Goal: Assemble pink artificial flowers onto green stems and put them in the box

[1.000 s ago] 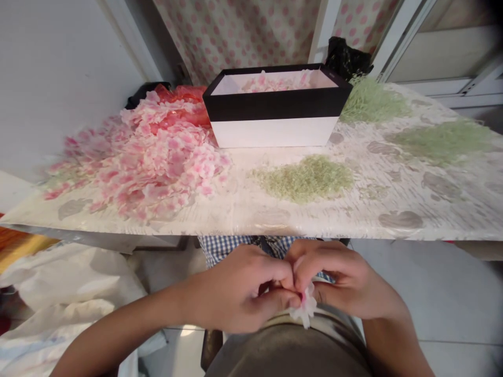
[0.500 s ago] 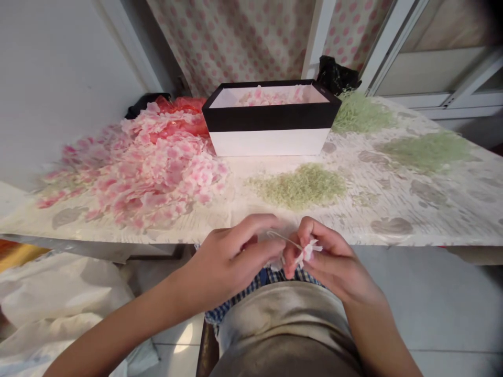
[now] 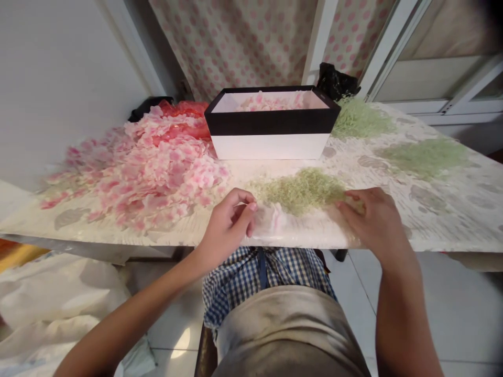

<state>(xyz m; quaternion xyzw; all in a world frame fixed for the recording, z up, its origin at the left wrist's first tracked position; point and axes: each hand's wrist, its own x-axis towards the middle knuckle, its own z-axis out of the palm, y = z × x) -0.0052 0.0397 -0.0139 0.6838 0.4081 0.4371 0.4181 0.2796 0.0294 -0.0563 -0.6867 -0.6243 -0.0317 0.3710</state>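
Observation:
My left hand (image 3: 230, 220) is at the table's front edge, thumb and index finger pressed together. Whatever is in that pinch is too small to make out. Just right of its fingertips lies a blurred pink-and-white petal flower (image 3: 277, 217); I cannot tell whether it is joined to the hand. Thumb and index of my right hand (image 3: 375, 220) are a little apart at the right end of a pile of fine pale-green sprigs (image 3: 310, 186). No object shows between them, though the fingertips are blurred.
Behind the sprigs stands a black-and-white box (image 3: 271, 144) with pink petals inside. A large heap of pink flowers (image 3: 157, 167) covers the left side, near red wrapping (image 3: 188, 110). More green bunches (image 3: 426, 157) lie right. A black plastic bag (image 3: 337, 81) sits behind.
My hands, close together over my lap with a petal flower and thin stem, have moved forward onto the table and apart. The right one has gone to the green pile; the flower shows near the left.

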